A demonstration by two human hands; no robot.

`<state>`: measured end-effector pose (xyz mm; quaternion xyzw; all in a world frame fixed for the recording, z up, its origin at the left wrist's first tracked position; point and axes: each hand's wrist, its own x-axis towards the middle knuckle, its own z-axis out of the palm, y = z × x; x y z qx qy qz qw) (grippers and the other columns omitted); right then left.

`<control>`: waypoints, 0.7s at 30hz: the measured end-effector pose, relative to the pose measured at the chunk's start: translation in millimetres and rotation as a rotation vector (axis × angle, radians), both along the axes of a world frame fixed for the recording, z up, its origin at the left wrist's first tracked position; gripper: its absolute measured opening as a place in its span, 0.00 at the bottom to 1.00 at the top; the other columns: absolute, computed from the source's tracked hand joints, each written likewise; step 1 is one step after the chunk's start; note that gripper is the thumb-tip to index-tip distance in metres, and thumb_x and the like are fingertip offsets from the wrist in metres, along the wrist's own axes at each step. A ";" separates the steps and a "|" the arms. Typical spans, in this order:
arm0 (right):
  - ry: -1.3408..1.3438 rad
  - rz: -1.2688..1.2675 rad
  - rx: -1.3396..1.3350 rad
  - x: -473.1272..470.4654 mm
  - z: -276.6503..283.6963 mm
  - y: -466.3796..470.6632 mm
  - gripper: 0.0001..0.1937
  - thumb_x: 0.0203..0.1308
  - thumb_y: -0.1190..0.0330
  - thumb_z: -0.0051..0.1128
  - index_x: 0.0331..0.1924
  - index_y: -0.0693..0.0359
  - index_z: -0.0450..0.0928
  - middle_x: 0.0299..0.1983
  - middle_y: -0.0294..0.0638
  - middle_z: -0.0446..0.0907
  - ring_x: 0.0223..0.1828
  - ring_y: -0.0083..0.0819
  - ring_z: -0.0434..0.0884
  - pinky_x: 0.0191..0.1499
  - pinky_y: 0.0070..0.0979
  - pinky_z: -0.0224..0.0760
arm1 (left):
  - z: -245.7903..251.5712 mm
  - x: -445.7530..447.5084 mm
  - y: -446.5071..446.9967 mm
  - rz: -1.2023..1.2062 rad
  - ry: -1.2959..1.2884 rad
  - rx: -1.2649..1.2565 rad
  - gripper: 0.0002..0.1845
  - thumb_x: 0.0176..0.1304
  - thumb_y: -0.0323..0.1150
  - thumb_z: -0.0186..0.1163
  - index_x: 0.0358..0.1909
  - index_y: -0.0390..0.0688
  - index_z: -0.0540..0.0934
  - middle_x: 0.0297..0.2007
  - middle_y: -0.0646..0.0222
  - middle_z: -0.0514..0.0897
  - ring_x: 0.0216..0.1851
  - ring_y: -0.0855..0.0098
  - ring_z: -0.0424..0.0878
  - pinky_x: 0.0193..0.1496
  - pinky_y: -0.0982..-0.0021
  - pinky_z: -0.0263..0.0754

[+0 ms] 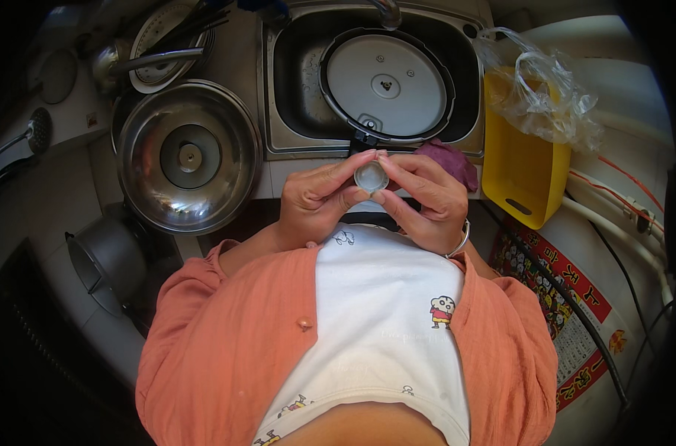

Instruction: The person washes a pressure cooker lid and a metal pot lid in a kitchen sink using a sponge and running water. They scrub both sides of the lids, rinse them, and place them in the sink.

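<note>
A small round cap-like piece [371, 177], pale and somewhat translucent, is pinched between the fingertips of both hands in front of the sink's near edge. My left hand [315, 198] grips its left side with thumb and fingers. On the other side my right hand [430, 195] holds it the same way, with a bracelet on that wrist. Just beyond, a round metal pressure cooker lid [386, 83] lies with its inner face up in the stainless steel sink [296, 83]. The lid's black handle [365, 139] points towards me over the near rim.
A purple cloth [452, 164] lies at the sink's front right. Right of the sink are a yellow plastic basin [525, 173] and a clear plastic bag [555, 95]. On the left are a large metal lid [190, 159], a stacked plate [148, 69] and a pot [109, 251]. The faucet [389, 17] overhangs the sink.
</note>
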<state>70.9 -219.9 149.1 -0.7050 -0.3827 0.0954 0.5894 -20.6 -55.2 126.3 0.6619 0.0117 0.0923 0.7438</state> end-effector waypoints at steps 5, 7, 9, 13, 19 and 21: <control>0.013 -0.012 -0.008 -1.1 -1.6 0.2 0.22 0.47 0.81 0.69 0.50 0.66 0.81 0.43 0.50 0.81 0.33 0.28 0.84 0.33 0.17 0.78 | -2.4 -0.5 -1.7 0.023 -0.001 -0.003 0.25 0.59 0.21 0.62 0.60 0.35 0.73 0.52 0.57 0.82 0.50 0.70 0.82 0.52 0.74 0.76; 0.027 -0.016 -0.023 -1.4 -3.2 0.0 0.21 0.47 0.81 0.68 0.50 0.67 0.81 0.43 0.50 0.82 0.34 0.28 0.84 0.34 0.18 0.79 | -3.3 -0.1 1.2 -0.017 0.002 0.013 0.23 0.62 0.20 0.60 0.60 0.32 0.72 0.54 0.52 0.80 0.55 0.65 0.79 0.57 0.69 0.74; 0.042 -0.017 -0.048 -0.7 -4.7 -0.5 0.21 0.48 0.81 0.68 0.49 0.67 0.81 0.43 0.49 0.82 0.35 0.29 0.84 0.36 0.19 0.79 | -3.7 0.2 3.3 -0.041 0.028 -0.006 0.23 0.63 0.21 0.59 0.60 0.30 0.71 0.55 0.50 0.79 0.57 0.63 0.77 0.59 0.67 0.72; 0.293 -0.004 0.046 1.0 -11.7 0.0 0.22 0.49 0.80 0.68 0.51 0.66 0.80 0.48 0.47 0.79 0.41 0.29 0.83 0.40 0.20 0.80 | -5.0 2.8 4.1 -0.058 0.193 -0.304 0.24 0.64 0.26 0.60 0.61 0.32 0.71 0.57 0.52 0.78 0.57 0.65 0.77 0.61 0.67 0.70; 0.635 0.009 0.299 -0.9 -28.0 8.5 0.25 0.50 0.81 0.67 0.56 0.65 0.77 0.55 0.44 0.74 0.52 0.31 0.78 0.53 0.25 0.76 | -15.2 14.0 -2.3 -0.080 0.176 -0.508 0.26 0.67 0.33 0.58 0.64 0.36 0.69 0.66 0.56 0.68 0.67 0.67 0.65 0.70 0.64 0.57; 0.761 -0.026 0.323 -1.4 -34.7 9.8 0.23 0.53 0.80 0.66 0.56 0.65 0.77 0.55 0.43 0.75 0.53 0.30 0.78 0.55 0.25 0.74 | -15.8 18.1 -8.6 -0.041 0.158 -0.442 0.26 0.67 0.33 0.58 0.65 0.37 0.68 0.67 0.57 0.67 0.68 0.68 0.64 0.70 0.65 0.56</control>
